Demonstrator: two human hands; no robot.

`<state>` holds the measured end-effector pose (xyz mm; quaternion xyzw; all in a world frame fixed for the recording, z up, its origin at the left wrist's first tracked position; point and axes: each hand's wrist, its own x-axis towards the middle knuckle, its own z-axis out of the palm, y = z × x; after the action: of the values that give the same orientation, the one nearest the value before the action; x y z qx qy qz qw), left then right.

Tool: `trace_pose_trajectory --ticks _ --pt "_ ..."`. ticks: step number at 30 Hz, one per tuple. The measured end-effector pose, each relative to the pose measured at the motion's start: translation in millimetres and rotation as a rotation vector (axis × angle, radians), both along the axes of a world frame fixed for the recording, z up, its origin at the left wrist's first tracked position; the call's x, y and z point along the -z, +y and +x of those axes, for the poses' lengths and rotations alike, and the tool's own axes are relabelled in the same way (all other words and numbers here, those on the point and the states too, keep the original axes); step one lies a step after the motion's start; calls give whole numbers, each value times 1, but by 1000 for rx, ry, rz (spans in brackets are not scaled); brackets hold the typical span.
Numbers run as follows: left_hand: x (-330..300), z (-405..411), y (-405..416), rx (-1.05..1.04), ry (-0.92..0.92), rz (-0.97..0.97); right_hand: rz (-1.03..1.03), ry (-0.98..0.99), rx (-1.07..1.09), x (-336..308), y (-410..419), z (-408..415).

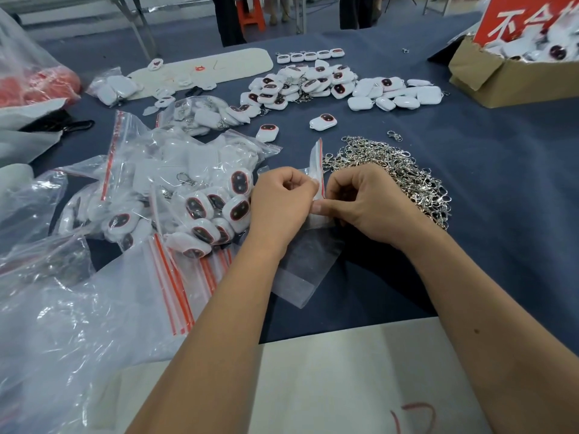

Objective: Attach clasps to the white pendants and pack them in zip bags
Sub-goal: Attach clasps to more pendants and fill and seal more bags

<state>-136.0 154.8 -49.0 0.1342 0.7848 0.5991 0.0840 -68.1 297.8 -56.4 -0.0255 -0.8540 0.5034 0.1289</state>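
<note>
My left hand (282,202) and my right hand (363,205) both pinch the red-striped top of a small clear zip bag (308,258) in the middle of the blue table. The bag hangs down between my wrists, and I cannot tell what it holds. A heap of silver clasps (398,177) lies just right of my right hand. Two loose white pendants (268,132) (324,121) with dark red-rimmed faces lie beyond my hands. A larger pile of pendants (307,86) sits further back. Packed bags of pendants (200,211) lie to the left.
Empty zip bags with red strips (175,286) lie at the left front under clear plastic. A cardboard box (513,76) of pendants stands at the back right. A white board (213,68) lies at the back. A white sheet (344,377) covers the near edge.
</note>
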Motion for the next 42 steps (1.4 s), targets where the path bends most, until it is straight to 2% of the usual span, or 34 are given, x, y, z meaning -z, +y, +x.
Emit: trace_pose_trajectory --ticks 8,14,17,25,31,37,42 --pt "2 -1 0 -13 11 -2 45 -7 -26 -1 -2 0" --pt "3 -6 -4 78 -31 85 -92 8 62 -2 -4 -1" --pt "6 -7 -5 131 -6 91 -258 10 97 -2 -3 -2" --pt "8 -6 -6 235 -8 117 -365 -57 106 -4 0 0" --pt "7 -5 -5 228 -59 176 -399 -19 142 -4 -1 0" --pt "12 -3 -6 312 159 9 -268 -3 167 -4 -1 0" --pt "12 -5 -7 245 99 59 -270 -36 192 -4 1 0"
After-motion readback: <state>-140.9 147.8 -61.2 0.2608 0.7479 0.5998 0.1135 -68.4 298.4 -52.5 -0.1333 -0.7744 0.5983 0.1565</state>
